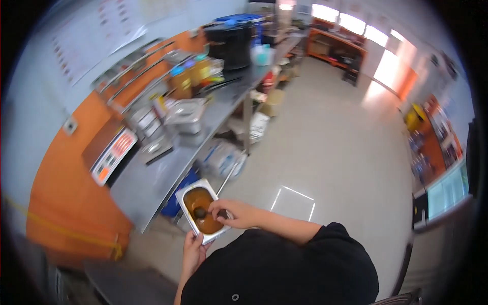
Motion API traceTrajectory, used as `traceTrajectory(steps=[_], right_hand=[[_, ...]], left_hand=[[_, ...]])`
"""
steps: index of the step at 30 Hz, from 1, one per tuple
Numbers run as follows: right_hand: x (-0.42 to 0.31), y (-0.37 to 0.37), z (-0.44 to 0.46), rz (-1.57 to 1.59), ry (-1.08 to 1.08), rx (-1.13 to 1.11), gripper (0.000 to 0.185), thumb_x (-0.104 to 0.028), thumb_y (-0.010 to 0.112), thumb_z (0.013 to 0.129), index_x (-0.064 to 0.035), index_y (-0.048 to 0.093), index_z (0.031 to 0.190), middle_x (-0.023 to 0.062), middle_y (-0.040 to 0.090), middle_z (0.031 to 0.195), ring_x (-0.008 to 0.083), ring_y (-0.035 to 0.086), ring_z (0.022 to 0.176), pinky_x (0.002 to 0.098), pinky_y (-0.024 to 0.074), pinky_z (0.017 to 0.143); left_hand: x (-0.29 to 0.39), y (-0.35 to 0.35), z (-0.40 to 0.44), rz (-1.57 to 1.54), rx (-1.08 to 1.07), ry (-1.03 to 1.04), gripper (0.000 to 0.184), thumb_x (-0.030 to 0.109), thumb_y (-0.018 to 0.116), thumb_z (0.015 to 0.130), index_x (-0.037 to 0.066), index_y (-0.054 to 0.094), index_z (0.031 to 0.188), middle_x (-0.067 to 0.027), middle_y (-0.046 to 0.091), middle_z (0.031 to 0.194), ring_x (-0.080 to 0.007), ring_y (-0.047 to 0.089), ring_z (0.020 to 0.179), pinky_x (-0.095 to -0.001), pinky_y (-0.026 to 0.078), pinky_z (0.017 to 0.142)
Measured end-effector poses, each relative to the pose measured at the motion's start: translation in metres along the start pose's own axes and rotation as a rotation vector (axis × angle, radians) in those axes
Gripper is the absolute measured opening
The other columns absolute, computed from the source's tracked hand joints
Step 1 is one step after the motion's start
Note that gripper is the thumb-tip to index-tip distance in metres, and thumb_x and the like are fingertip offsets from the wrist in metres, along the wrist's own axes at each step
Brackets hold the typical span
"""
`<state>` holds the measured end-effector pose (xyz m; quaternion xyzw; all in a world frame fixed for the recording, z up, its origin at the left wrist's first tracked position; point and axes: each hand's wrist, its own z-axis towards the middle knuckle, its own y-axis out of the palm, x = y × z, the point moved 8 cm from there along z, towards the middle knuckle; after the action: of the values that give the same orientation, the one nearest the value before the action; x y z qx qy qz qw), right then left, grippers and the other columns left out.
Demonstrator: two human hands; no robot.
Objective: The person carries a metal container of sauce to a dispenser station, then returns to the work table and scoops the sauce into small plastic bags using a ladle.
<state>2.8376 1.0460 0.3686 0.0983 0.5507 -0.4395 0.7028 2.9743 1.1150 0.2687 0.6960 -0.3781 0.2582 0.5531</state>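
Observation:
A rectangular metal food pan (182,200) with brown-orange liquid in it is held in front of my body, off the floor. My left hand (194,245) is closed on the pan's near end, fingers under the rim. Over the pan's right side, my right hand (235,213) has its fingers curled around a dark utensil (222,215), perhaps a ladle or spoon; its exact kind is unclear. A dark round shape (200,212), possibly the utensil's head, shows in the liquid.
On the left, a steel counter (133,203) carries a scale (114,155), a lidded metal container (187,114), several bottles (180,81) and a black bin (229,46). A plastic bag (223,158) lies beneath it. Tiled floor (330,142) stretches ahead; a glass-topped unit (447,190) stands right.

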Motion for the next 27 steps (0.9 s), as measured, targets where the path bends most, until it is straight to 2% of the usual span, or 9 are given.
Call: traceTrajectory(steps=[2,4,5,11,15,20,22,26,27], right_hand=[[0.001,0.016,0.024,0.117,0.030,-0.101,0.037,-0.005,0.055,0.074,-0.0054,0.048,0.110,0.0131,0.057,0.101,0.0322,0.054,0.093,0.0388,0.0415,0.082],[-0.015,0.019,0.037,-0.256,-0.233,-0.183,0.054,-0.005,0.055,0.066,-0.0061,0.044,0.119,0.0145,0.050,0.115,0.0337,0.045,0.107,0.0428,0.0337,0.092],[-0.002,0.021,0.043,-0.196,-0.197,-0.236,0.064,-0.005,0.055,0.060,-0.0074,0.042,0.123,0.0153,0.045,0.122,0.0345,0.040,0.114,0.0443,0.0294,0.096],[0.050,-0.029,0.086,-0.128,-0.058,-0.119,0.057,-0.004,0.055,0.064,-0.0070,0.045,0.120,0.0155,0.046,0.119,0.0338,0.039,0.116,0.0407,0.0295,0.099],[0.124,-0.079,0.115,-0.129,-0.010,-0.012,0.048,-0.001,0.054,0.067,-0.0065,0.049,0.114,0.0146,0.047,0.115,0.0326,0.042,0.112,0.0384,0.0348,0.095],[0.236,-0.186,0.162,-0.204,0.057,0.359,0.031,-0.001,0.051,0.072,-0.0060,0.051,0.103,0.0110,0.050,0.109,0.0202,0.052,0.090,0.0286,0.0423,0.076],[0.298,-0.237,0.175,0.189,0.322,0.708,0.031,-0.008,0.047,0.078,-0.0072,0.051,0.109,0.0081,0.050,0.107,0.0152,0.052,0.086,0.0268,0.0415,0.072],[0.360,-0.266,0.243,0.362,0.494,0.718,0.033,-0.021,0.042,0.086,-0.0082,0.050,0.115,0.0064,0.049,0.105,0.0150,0.051,0.087,0.0265,0.0413,0.075],[0.378,-0.265,0.261,0.441,0.491,0.647,0.034,-0.025,0.042,0.088,-0.0088,0.049,0.117,0.0063,0.052,0.101,0.0144,0.052,0.085,0.0258,0.0414,0.073]], left_hand=[[0.025,-0.023,-0.006,-0.047,0.093,0.069,0.015,0.010,0.044,0.093,0.001,0.045,0.104,-0.0124,0.054,0.109,-0.0224,0.056,0.101,-0.0402,0.046,0.090],[0.039,-0.046,-0.007,-0.060,0.193,0.154,0.014,0.010,0.044,0.093,0.001,0.045,0.104,-0.0119,0.055,0.108,-0.0219,0.057,0.100,-0.0389,0.047,0.088],[0.046,-0.060,-0.005,-0.070,0.245,0.213,0.014,0.010,0.044,0.093,0.002,0.045,0.104,-0.0113,0.055,0.108,-0.0214,0.057,0.099,-0.0376,0.049,0.087],[0.091,-0.120,0.037,-0.125,0.410,0.388,0.012,0.009,0.045,0.092,0.003,0.046,0.102,-0.0097,0.055,0.107,-0.0199,0.057,0.097,-0.0386,0.049,0.087],[0.107,-0.152,0.081,-0.141,0.504,0.460,0.009,0.010,0.045,0.092,0.005,0.046,0.100,-0.0088,0.055,0.106,-0.0199,0.057,0.097,-0.0405,0.047,0.089],[0.118,-0.170,0.137,-0.180,0.627,0.513,0.010,0.015,0.047,0.092,0.007,0.045,0.098,-0.0078,0.055,0.103,-0.0210,0.057,0.095,-0.0393,0.047,0.084],[0.123,-0.171,0.153,-0.080,0.652,0.510,0.025,0.026,0.047,0.093,0.006,0.044,0.107,-0.0077,0.054,0.106,-0.0217,0.055,0.098,-0.0377,0.047,0.079],[0.107,-0.217,0.147,0.082,1.114,0.576,0.051,0.044,0.038,0.092,0.005,0.039,0.124,-0.0110,0.051,0.115,-0.0229,0.053,0.103,-0.0381,0.046,0.081],[0.105,-0.224,0.137,0.142,1.281,0.640,0.042,0.035,0.045,0.091,0.001,0.044,0.116,-0.0128,0.052,0.111,-0.0237,0.053,0.101,-0.0375,0.045,0.080]])
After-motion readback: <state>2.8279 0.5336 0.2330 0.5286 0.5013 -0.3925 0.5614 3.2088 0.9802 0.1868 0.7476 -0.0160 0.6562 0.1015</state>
